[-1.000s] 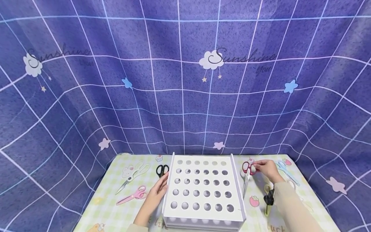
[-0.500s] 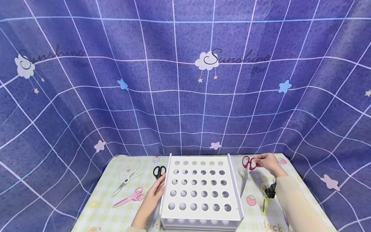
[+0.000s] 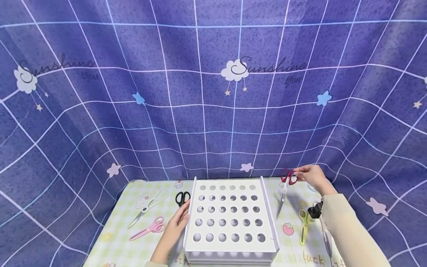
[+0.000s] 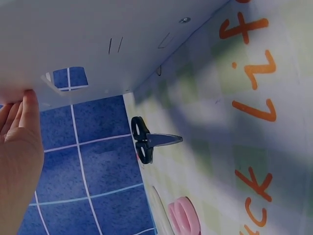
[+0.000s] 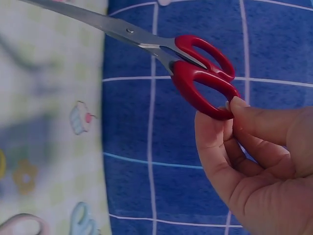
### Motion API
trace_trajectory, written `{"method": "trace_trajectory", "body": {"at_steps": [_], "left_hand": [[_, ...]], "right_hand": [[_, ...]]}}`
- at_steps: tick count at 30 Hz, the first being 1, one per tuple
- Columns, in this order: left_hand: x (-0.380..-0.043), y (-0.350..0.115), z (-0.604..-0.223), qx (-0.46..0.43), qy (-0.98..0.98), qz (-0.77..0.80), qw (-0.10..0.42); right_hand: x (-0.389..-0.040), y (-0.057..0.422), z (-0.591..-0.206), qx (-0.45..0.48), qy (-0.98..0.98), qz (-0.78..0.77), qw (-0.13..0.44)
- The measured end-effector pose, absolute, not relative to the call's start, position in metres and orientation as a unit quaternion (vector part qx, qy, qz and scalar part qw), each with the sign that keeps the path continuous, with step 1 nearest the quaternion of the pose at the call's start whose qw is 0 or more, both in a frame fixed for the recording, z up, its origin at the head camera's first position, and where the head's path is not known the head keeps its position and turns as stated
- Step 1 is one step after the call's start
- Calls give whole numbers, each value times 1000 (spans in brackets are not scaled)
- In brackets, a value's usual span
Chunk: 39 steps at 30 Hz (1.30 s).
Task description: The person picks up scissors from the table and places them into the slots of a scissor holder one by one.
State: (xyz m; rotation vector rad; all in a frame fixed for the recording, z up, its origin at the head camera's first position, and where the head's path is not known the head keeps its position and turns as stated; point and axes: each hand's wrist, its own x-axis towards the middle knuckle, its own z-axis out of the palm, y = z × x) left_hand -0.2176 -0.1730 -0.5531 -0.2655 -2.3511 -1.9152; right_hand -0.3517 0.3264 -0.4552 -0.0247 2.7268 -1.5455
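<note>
In the head view my right hand (image 3: 313, 177) is raised at the far right of the table. Its thumb and fingertips pinch one handle loop of red-handled scissors (image 5: 188, 88), and the blades (image 3: 283, 193) hang point down beside the rack. The right wrist view shows the blades slightly apart. My left hand (image 3: 175, 223) rests with extended fingers against the left side of a white rack (image 3: 228, 230) with rows of round holes. In the left wrist view those fingertips touch the rack's side wall (image 4: 122, 54). Just behind them stand black-handled scissors (image 3: 179, 200) on the cloth.
Left on the checked tablecloth (image 3: 110, 226) lie white-handled scissors (image 3: 144, 210) and pink scissors (image 3: 146, 230). Right lie yellow-green scissors (image 3: 304, 230) and another pair (image 3: 327, 241) partly under the sleeve. Light blue handles (image 5: 80, 220) show too. A blue curtain (image 3: 213, 122) hangs behind.
My right hand has lifted the red-handled scissors upward and away toward the curtain. My left hand stays against the rack. The head view has shifted slightly rightward.
</note>
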Motion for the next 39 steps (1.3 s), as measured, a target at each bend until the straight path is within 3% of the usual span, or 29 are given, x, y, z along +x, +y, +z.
{"method": "trace_trajectory", "body": {"at_steps": [7, 23, 39], "left_hand": [[-217, -174, -553, -116, -781, -609, 77], [-215, -167, -557, -106, -780, -612, 76], [-218, -171, -558, -113, -787, -600, 84]], "right_hand": [[-356, 326, -433, -12, 876, -483, 0], [-354, 325, -382, -32, 898, -437, -26], [-361, 305, -358, -43, 884, -462, -57]]}}
